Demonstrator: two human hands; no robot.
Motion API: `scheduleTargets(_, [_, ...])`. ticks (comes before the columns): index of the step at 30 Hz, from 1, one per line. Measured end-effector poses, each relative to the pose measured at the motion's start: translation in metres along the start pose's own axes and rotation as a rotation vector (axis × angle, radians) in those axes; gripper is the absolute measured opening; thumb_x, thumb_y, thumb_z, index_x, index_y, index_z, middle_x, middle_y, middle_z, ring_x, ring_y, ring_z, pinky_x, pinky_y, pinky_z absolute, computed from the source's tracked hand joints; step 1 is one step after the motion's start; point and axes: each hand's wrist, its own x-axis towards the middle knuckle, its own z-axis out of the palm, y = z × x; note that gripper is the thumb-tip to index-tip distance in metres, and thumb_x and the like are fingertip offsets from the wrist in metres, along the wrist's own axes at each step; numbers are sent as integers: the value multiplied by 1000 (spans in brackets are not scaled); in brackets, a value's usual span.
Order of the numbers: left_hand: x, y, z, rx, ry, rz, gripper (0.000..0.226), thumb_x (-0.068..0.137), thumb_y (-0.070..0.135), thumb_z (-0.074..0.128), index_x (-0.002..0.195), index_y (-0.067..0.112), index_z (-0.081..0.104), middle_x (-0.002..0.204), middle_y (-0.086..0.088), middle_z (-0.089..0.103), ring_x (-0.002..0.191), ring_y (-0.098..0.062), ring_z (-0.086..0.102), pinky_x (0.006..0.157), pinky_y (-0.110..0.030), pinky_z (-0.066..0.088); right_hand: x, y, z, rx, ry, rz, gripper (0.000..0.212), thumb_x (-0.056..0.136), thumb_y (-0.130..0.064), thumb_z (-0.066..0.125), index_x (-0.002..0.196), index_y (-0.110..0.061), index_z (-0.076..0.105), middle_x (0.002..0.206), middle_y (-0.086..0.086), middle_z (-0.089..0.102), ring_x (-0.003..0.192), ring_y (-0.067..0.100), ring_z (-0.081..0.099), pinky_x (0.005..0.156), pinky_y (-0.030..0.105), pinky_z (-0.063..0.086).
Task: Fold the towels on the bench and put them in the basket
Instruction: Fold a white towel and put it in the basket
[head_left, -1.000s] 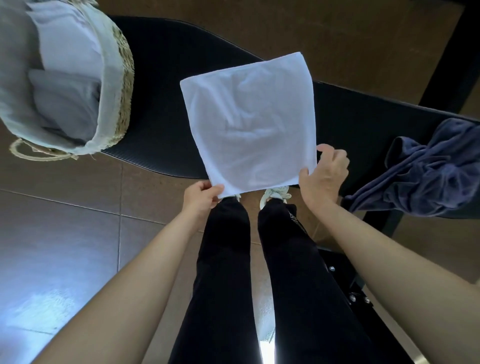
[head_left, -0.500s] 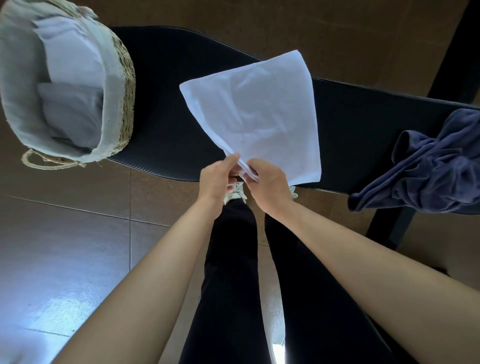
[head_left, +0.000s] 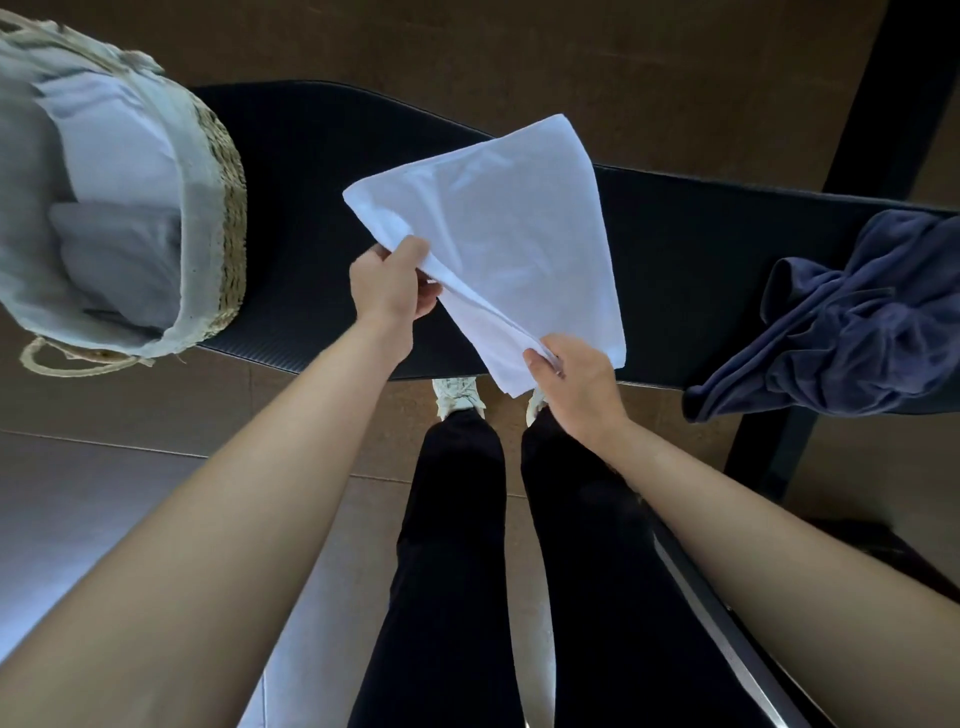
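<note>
Two hands pinch a white towel (head_left: 498, 228) above the bench's (head_left: 322, 208) near edge: left hand (head_left: 387, 288) and right hand (head_left: 574, 379) along its folded edge. Basket (head_left: 221, 208) sits at the bench's left end, dark towel (head_left: 852, 327) at its right end.

You're standing indoors in what looks like a home, doing laundry. The floor (head_left: 130, 493) under you is large glossy brown tile, catching light at the lower left. In front of you runs a long black bench (head_left: 311, 218) with a ribbed top. On its left end sits a woven basket (head_left: 228, 218) with a pale cloth liner and folded linen inside. A white towel (head_left: 498, 223) and a crumpled navy towel (head_left: 852, 327) complete the household picture.
</note>
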Motion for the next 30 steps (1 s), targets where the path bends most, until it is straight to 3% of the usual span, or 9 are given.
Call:
scheduleTargets(2, [-10,0,8,24,-38,21,8,92,17,64,87,12,63,72,-7,62,54,-16,57,53,-23,49,-1,12,-13,54,64,83,44,103,-25,55,63,-23,36,63,-6,38,61,11,38,58,30,28])
scheduleTargets(6, [-21,6,33,79,-131,70,16,93,23,69,83,12,63,63,-1,59,52,-13,51,51,-23,43,-3,36,-33,108,100,171,44,100,-29,60,61,-24,40,60,-5,39,59,11,38,56,26,31])
scheduleTargets(14, [-26,26,104,310,-280,248,28,95,35,71,75,16,68,66,3,67,58,-8,57,64,-24,49,-4,55,-45,76,83,257,50,98,-30,61,62,-14,30,57,-1,33,54,16,29,54,36,25])
scheduleTargets(17, [-24,29,115,361,-358,192,23,96,40,69,93,18,74,80,2,77,66,-8,62,66,-23,50,-3,66,-47,102,114,335,43,96,-31,59,66,-7,39,59,2,39,58,18,32,56,37,27])
scheduleTargets(19, [-23,28,114,357,-420,139,26,97,43,68,109,20,74,93,0,79,69,-10,64,64,-23,51,-2,72,-46,67,138,366,34,96,-33,59,78,-5,54,68,0,52,65,18,45,61,36,35])
scheduleTargets(21, [-19,19,107,342,-370,138,26,96,40,67,112,20,73,94,-1,78,67,-10,64,63,-23,51,-1,76,-46,49,155,405,23,97,-36,60,97,-14,67,86,-3,66,81,17,60,70,33,44])
scheduleTargets(25, [-6,-9,76,332,-107,166,12,86,32,64,92,26,73,89,6,75,74,-15,69,73,-34,59,3,77,-44,-15,246,400,21,96,-35,60,107,-19,67,101,-3,65,96,19,61,77,31,43])
scheduleTargets(27, [0,-22,61,357,-1,163,16,81,34,65,96,31,70,94,11,73,89,-16,72,86,-44,62,8,75,-41,-20,325,355,30,92,-33,63,117,-17,64,111,-1,61,105,21,57,86,34,46])
scheduleTargets(30, [5,-37,48,362,40,129,32,81,36,73,111,29,63,99,13,70,95,-16,72,89,-48,61,21,65,-44,52,345,310,43,90,-31,67,130,-16,58,117,-3,56,112,20,54,93,35,47])
